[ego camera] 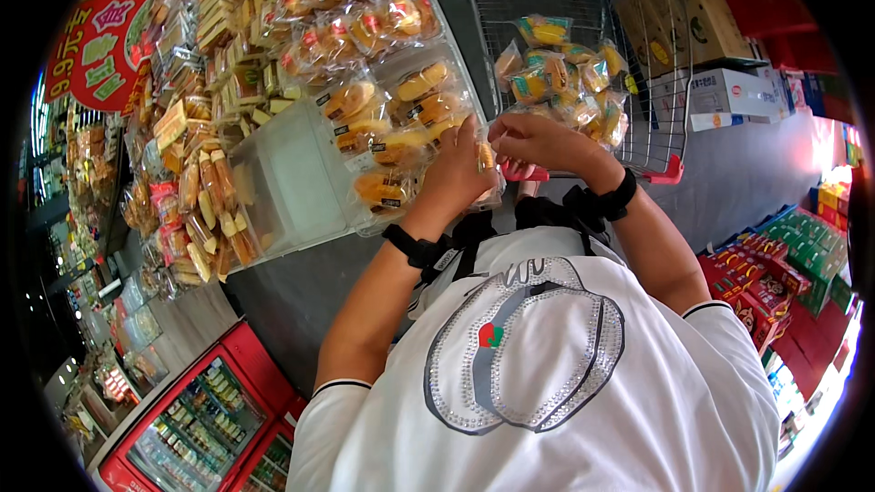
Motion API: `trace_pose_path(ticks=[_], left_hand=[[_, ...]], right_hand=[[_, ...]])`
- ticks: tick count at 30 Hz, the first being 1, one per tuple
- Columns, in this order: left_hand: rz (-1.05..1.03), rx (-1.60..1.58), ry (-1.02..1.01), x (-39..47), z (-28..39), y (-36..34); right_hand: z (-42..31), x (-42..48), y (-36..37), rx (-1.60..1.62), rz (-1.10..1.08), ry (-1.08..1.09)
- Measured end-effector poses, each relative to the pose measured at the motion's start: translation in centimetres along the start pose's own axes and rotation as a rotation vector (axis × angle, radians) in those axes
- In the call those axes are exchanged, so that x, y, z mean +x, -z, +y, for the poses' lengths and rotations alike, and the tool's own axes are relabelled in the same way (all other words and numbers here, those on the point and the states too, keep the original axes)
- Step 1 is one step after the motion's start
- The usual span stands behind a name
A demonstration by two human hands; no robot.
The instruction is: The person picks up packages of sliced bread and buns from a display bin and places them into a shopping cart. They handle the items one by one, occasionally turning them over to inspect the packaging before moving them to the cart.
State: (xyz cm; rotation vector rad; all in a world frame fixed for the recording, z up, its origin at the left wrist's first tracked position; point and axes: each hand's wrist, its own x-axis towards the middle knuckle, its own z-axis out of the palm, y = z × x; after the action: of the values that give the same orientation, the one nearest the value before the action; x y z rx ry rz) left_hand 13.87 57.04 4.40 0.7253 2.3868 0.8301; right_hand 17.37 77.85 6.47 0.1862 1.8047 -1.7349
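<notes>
My left hand is at the front right corner of a bread display, its fingers around a wrapped bread in transparent film. Close beside it, my right hand has its fingers curled near the same wrapper; whether it grips the film cannot be made out. Under and beyond my left hand, several wrapped rolls with dark labels lie in a transparent plastic tray. Past my right hand, a wire shopping cart holds a heap of wrapped breads with yellow and green packaging.
More packaged bread and cakes fill the display, beside a translucent bin. A red sign stands at its far left. Cartons are stacked right of the cart. A red drinks fridge is at lower left, red gift boxes at right.
</notes>
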Motion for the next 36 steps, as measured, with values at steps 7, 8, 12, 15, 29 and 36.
trace_pose_path(ticks=[7, 8, 12, 15, 29, 36], left_hand=[[0.201, -0.329, 0.103, -5.5, -3.5, 8.4], [0.275, -0.376, 0.146, -6.5, -4.5, 9.4], [0.385, -0.648, 0.463, -10.9, -9.2, 10.4], [0.321, -0.864, 0.542, -12.8, -13.8, 8.6], [0.237, -0.498, 0.615, -11.2, -9.9, 7.2], [0.135, -0.793, 0.638, -10.0, -10.3, 8.1]], right_hand=[[-1.7, 3.6, -1.5, 0.084, 0.183, 0.227], [-2.0, 4.4, -2.2, 0.022, 0.199, 0.249], [-2.1, 8.9, -5.3, -0.257, 0.152, 0.208], [-0.4, 12.2, -7.4, -0.426, 0.133, 0.240], [0.4, 15.9, -8.3, -0.294, -0.180, 0.133], [0.9, 15.6, -9.4, -0.149, -0.192, 0.110]])
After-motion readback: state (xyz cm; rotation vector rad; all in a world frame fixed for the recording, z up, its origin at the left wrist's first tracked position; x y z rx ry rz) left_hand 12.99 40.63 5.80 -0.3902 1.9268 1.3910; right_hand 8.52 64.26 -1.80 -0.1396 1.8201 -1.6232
